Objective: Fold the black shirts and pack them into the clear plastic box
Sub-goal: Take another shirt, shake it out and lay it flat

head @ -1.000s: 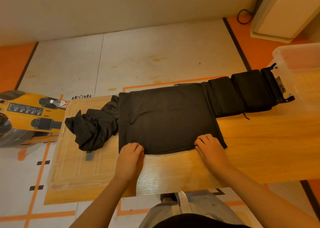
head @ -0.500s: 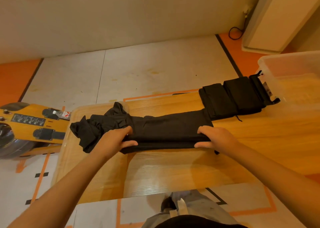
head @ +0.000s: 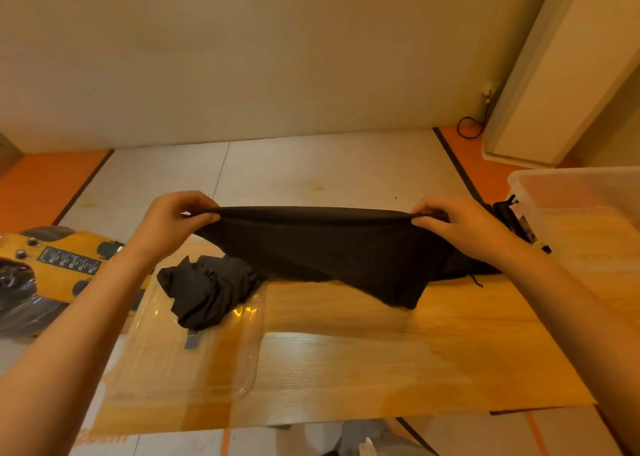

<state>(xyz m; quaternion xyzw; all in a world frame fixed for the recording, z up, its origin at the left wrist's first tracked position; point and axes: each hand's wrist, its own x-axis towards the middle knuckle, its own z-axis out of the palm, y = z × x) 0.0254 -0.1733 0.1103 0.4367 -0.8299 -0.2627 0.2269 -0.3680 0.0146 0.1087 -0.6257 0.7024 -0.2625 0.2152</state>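
A black shirt point(head: 325, 247) hangs stretched above the wooden table point(head: 398, 358). My left hand point(head: 176, 221) pinches its left upper edge and my right hand point(head: 460, 227) pinches the right upper edge. The cloth sags below the hands, and its lower corner touches the table. A crumpled black shirt point(head: 207, 289) lies on the clear plastic lid point(head: 194, 369) at the left. More folded black cloth point(head: 464, 265) lies partly hidden behind my right wrist. The clear plastic box point(head: 575, 195) stands at the far right, beside my right hand.
A yellow machine point(head: 52, 265) sits on the floor at the left of the table. A white cabinet point(head: 568, 67) and a black cable point(head: 467, 128) are at the back right. A black clip-like part point(head: 509, 213) lies against the box.
Both hands have lifted the folded shirt off the table and away from me, so it now hangs stretched between them. The view has tilted upward.
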